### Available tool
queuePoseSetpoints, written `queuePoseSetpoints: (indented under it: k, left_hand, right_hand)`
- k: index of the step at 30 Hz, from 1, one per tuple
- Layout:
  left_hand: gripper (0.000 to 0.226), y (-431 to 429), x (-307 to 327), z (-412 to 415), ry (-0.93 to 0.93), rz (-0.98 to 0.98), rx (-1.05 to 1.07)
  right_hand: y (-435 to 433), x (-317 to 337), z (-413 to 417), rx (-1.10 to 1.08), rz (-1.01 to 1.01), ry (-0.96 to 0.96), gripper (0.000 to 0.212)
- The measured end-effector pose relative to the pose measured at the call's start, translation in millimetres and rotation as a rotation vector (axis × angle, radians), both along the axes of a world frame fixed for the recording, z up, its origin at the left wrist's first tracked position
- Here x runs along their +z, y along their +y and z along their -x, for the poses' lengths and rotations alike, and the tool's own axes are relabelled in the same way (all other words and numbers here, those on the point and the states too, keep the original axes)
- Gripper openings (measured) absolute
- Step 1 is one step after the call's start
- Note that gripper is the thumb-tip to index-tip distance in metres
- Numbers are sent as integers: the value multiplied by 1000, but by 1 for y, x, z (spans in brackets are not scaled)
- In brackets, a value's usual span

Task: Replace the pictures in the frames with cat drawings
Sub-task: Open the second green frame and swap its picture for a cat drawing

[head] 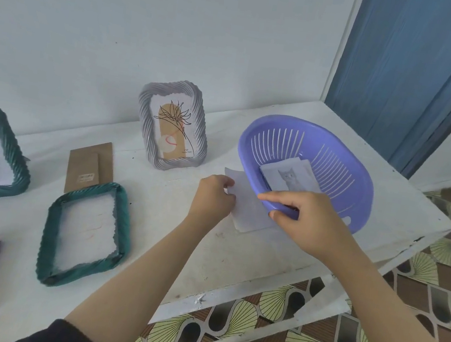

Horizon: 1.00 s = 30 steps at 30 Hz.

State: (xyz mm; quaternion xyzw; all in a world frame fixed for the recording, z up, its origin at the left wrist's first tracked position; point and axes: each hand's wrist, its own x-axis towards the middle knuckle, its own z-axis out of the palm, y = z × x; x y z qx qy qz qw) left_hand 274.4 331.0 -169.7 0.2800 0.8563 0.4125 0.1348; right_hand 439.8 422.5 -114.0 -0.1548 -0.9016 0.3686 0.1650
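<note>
Sheet and basket, centre right of frame.
Left hand (214, 195) pinches a thin white paper sheet (245, 215); right hand (305, 218) has its grip closed on the rim of the purple slotted plastic basket (299, 121), grey cat drawing (290, 177) inside. Tug hard and the sheet could crease.

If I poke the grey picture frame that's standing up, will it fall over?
Probably. The grey frame stands upright on its narrow bottom edge, so a poke near the top would likely tip it. It looks like light plastic, so a low push may just slide it across the smooth white table.
</note>
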Motion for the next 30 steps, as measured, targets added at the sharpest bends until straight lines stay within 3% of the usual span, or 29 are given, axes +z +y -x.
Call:
queuePoseSetpoints:
  k: [6,8,11,13,17,25,30]
  left_hand:
    - [41,-2,5,-4,181,237,-21]
    - [43,-3,10,-8,289,233,-9]
    - [40,-2,23,-11,300,-129,3]
    - [41,-3,32,-12,240,-335,-122]
    - [58,-6,38,-10,281,-226,-367]
    - [49,-9,31,-9,251,-103,-389]
    - [48,-9,33,-12,199,-115,-396]
  right_hand:
    - [1,2,0,-6,34,-26,33]
    - [1,6,0,-5,103,-50,30]
    - [8,18,5,-36,266,-59,25]
    - [19,25,12,-109,368,-42,26]
    - [55,22,29,-250,73,-221,29]
    - [75,-1,52,-228,-301,-853,67]
    - [77,-6,48,-353,-241,-710,57]
